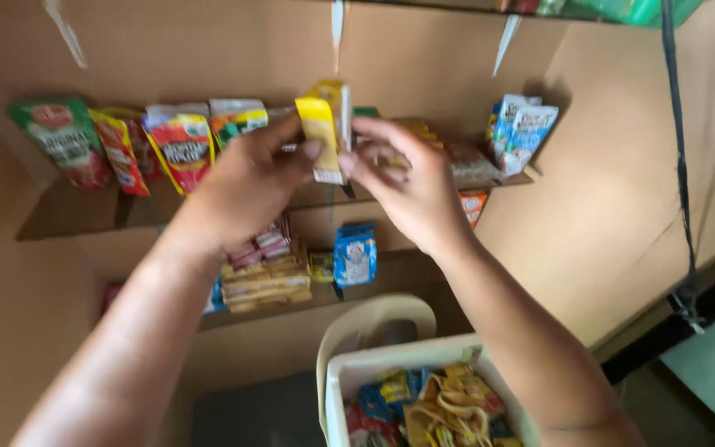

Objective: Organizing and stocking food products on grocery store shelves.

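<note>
Seen from the head camera, a white basket (337, 382) below holds a heap of small yellow, blue and red sachets (432, 406). Above it, left hand (246, 186) and right hand (411, 186) each pinch a strip of yellow sachets (324, 132), white-edged, upright before the upper shelf (84, 211) of red pouches (179, 145).

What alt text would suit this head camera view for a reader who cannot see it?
Two hands, left and right, hold yellow sachets up before a brown shelf lined with colourful pouches. Below sits a white basket filled with more packets.
</note>
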